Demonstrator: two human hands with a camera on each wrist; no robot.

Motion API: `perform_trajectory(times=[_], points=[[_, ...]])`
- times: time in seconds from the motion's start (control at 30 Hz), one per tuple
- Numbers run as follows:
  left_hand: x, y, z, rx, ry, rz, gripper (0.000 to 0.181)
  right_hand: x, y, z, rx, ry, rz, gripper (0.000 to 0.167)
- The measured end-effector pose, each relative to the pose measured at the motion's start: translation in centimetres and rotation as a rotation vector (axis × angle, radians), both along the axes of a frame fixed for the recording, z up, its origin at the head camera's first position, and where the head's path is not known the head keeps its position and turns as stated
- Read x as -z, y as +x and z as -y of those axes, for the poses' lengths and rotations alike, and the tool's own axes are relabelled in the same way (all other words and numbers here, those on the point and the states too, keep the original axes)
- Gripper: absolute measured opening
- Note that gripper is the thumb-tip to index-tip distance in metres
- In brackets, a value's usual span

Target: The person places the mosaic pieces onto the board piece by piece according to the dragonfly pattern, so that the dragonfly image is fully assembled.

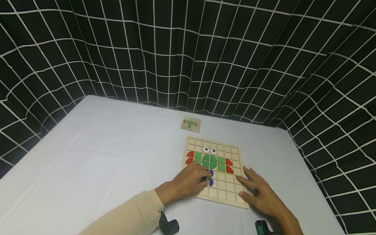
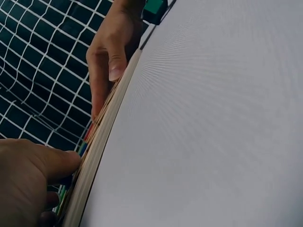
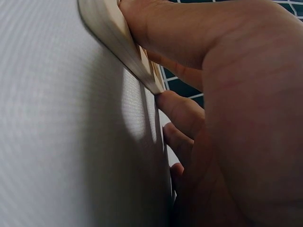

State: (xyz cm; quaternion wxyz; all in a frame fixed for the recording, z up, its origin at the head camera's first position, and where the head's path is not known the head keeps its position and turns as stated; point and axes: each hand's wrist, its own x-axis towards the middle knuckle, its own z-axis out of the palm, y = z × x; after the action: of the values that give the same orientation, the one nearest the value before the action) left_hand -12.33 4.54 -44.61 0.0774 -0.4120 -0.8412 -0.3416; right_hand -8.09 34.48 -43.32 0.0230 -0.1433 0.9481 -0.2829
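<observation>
A square wooden grid board (image 1: pixel 221 195) lies on the white table. On it are a green circle (image 1: pixel 210 162) made of quarter pieces, green squares (image 1: pixel 221 160), red quarter-round pieces (image 1: pixel 229 170) and two eye pieces (image 1: pixel 213 151). My left hand (image 1: pixel 191 179) reaches over the board's lower left, its thumb and fingertips pinching a blue rounded piece (image 1: pixel 211 173) at the grid. Just below is another blue piece (image 1: pixel 211 182), partly covered by the hand. With fingers spread, my right hand (image 1: pixel 261 192) rests on the board's right edge (image 3: pixel 137 56).
A small card (image 1: pixel 190 124) with a similar coloured pattern lies behind the board. Dark curtains (image 1: pixel 164 58) with a white grid surround the white table (image 1: pixel 117 147). Black devices (image 1: pixel 169 226) are at the wrists.
</observation>
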Motion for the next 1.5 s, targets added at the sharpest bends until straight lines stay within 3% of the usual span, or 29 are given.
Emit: perform_trajectory(times=[0.23, 0.6, 0.77, 0.9, 1.13, 1.23, 1.5], points=[[0.1, 0.3, 0.4, -0.011, 0.023, -0.070, 0.023, 0.1, 0.1, 0.0, 0.006, -0.012, 0.019, 0.053], [0.6, 0.2, 0.9, 0.005, 0.079, -0.084, 0.018, 0.0, 0.3, 0.2, 0.016, 0.011, 0.027, 0.054], [0.6, 0.2, 0.7, 0.009, 0.092, -0.057, 0.018, 0.0, 0.2, 0.2, 0.023, 0.019, 0.031, 0.055], [0.6, 0.4, 0.6, -0.006, 0.093, -0.036, 0.018, 0.1, 0.1, 0.1, 0.019, 0.013, 0.028, 0.055], [0.6, 0.4, 0.8, -0.081, 0.100, -0.105, 0.023, 0.2, -0.2, 0.2, 0.017, 0.000, 0.031, 0.055], [0.8, 0.4, 0.7, -0.104, 0.105, -0.093, 0.024, 0.3, -0.2, 0.2, 0.016, -0.008, 0.032, 0.055], [0.8, 0.8, 0.7, -0.098, 0.101, -0.082, 0.025, 0.4, 0.1, 0.2, 0.018, -0.006, 0.035, 0.054]])
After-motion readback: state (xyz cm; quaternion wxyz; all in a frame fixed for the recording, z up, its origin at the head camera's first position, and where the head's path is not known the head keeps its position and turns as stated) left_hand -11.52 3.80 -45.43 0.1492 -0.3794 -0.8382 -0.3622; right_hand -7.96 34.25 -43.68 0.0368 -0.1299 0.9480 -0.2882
